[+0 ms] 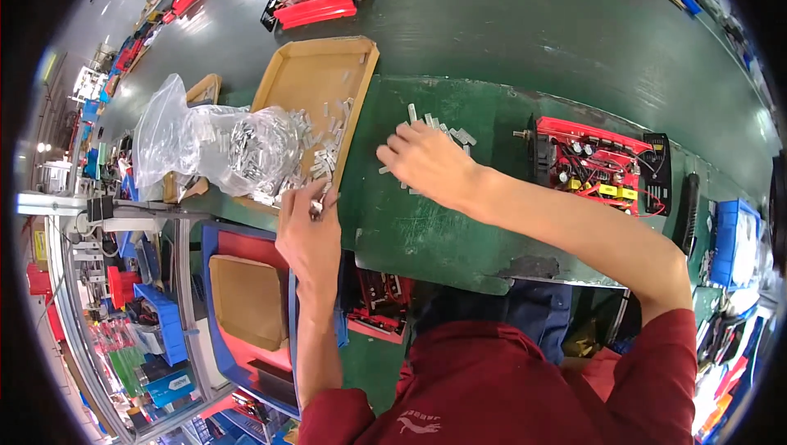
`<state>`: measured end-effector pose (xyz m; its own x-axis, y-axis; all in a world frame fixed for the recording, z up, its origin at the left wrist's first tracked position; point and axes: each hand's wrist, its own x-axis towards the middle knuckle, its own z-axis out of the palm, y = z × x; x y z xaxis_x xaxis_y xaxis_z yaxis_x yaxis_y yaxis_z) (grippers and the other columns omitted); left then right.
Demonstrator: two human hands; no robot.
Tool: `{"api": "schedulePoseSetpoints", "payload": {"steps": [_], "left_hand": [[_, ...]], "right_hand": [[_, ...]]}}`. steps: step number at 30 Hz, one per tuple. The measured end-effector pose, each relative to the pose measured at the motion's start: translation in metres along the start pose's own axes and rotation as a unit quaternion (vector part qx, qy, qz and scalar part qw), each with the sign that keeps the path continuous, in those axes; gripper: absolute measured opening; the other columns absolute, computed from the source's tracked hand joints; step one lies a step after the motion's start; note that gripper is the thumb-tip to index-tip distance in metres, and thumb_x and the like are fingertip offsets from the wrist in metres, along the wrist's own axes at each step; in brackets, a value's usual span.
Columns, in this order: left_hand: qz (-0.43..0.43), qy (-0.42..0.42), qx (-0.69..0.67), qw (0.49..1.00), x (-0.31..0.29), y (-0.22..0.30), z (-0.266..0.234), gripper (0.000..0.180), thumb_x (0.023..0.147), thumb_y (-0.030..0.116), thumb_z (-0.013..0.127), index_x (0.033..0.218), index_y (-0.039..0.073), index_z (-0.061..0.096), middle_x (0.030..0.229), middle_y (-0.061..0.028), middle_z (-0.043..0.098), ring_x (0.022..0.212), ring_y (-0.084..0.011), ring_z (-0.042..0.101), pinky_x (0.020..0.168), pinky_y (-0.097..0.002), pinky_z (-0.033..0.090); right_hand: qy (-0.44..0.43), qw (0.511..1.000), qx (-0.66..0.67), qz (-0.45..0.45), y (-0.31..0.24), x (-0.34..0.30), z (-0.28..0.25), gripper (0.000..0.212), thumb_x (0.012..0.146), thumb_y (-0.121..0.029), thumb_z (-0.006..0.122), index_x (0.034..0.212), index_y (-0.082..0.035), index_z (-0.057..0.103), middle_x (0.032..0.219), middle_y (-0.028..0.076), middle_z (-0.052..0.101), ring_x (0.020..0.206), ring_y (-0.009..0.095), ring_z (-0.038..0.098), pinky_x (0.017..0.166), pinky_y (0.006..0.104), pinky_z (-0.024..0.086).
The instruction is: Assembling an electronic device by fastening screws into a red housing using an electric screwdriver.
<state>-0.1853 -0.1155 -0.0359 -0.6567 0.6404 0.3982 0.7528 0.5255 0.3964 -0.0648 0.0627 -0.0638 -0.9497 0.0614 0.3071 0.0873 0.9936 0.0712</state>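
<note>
My left hand [307,228] is at the near right corner of a shallow cardboard tray [305,76], its fingers pinched together around a small shiny piece [316,209]. Beside it, a clear plastic bag [168,138] lies partly in the tray, and short, clear-to-silver, oblong pieces [266,150] fill its open end. More of them are scattered along the tray's right side. My right hand [430,165] is on the green work surface [410,228] with its fingers curled down over a loose group of similar pieces [461,137]. Its fingertips are partly hidden, so what they grip does not show.
Right of my right hand sits a red-and-black device [602,162] with exposed wiring, and a similar one [320,2] stands at the far side. A black-handled brush [690,207] and a blue bin [734,240] are farther right. Below left is a blue-rimmed crate [211,281].
</note>
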Motion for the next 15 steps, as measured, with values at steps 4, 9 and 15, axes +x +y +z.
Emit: {"api": "schedulePoseSetpoints", "payload": {"steps": [4, 9, 15], "left_hand": [[-0.02, -0.042, -0.089, 0.995, -0.055, 0.004, 0.0, 0.017, 0.084, 0.013, 0.08, 0.096, 0.005, 0.071, 0.082, -0.0097, 0.066, 0.069, -0.0227, 0.063, 0.063, -0.0328, 0.051], [-0.031, -0.049, -0.067, 0.996, -0.062, 0.019, 0.014, 0.019, 0.089, 0.018, 0.074, 0.104, 0.007, 0.071, 0.1, -0.0102, 0.066, 0.076, -0.0312, 0.066, 0.065, -0.0377, 0.054], [-0.102, -0.156, -0.437, 0.88, -0.052, 0.073, 0.032, 0.064, 0.109, 0.048, 0.027, 0.104, 0.001, 0.071, 0.104, -0.0084, 0.065, 0.083, -0.018, 0.062, 0.076, -0.0334, 0.049]], "right_hand": [[-0.021, 0.999, 0.013, -0.023, 0.007, -0.025, -0.009, 0.026, 0.073, -0.01, 0.072, 0.094, -0.006, 0.057, 0.089, 0.005, 0.062, 0.09, 0.021, 0.062, 0.083, 0.0318, 0.05], [0.032, 0.994, 0.096, 0.048, 0.001, -0.048, -0.059, 0.025, 0.074, -0.005, 0.072, 0.092, -0.004, 0.055, 0.086, 0.009, 0.062, 0.084, 0.025, 0.064, 0.075, 0.0366, 0.051], [0.133, 0.852, 0.423, 0.278, -0.05, -0.154, -0.115, 0.024, 0.082, 0.004, 0.073, 0.104, -0.002, 0.07, 0.092, 0.011, 0.066, 0.079, 0.026, 0.066, 0.068, 0.0347, 0.054]]}}
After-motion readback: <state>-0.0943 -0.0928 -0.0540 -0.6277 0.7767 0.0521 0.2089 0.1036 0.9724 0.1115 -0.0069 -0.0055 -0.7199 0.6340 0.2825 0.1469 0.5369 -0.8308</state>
